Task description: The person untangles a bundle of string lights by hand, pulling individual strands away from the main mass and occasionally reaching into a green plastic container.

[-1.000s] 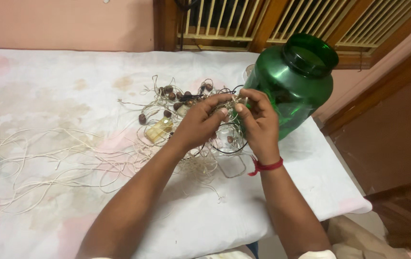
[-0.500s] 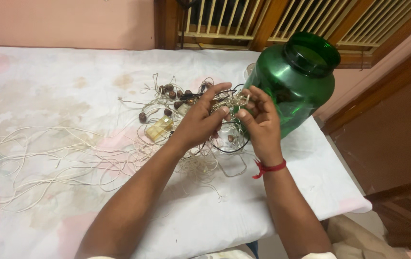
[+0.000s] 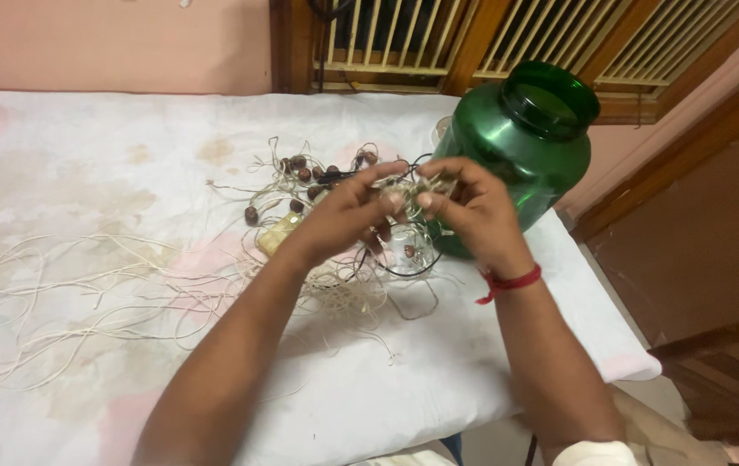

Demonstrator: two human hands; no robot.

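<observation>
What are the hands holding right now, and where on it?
Both hands, left and right, pinch a tangled knot of pale string between their fingertips, lifted above the table. The rest of the string trails down onto it.

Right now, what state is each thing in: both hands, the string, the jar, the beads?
Left hand: pinching the tangled string.
Right hand: pinching the same tangle.
Tangled string: knotted, lifted between both hands.
Loose string: spread across the table.
Green jar: upright, lid off.
Brown beads: scattered among the string.
</observation>
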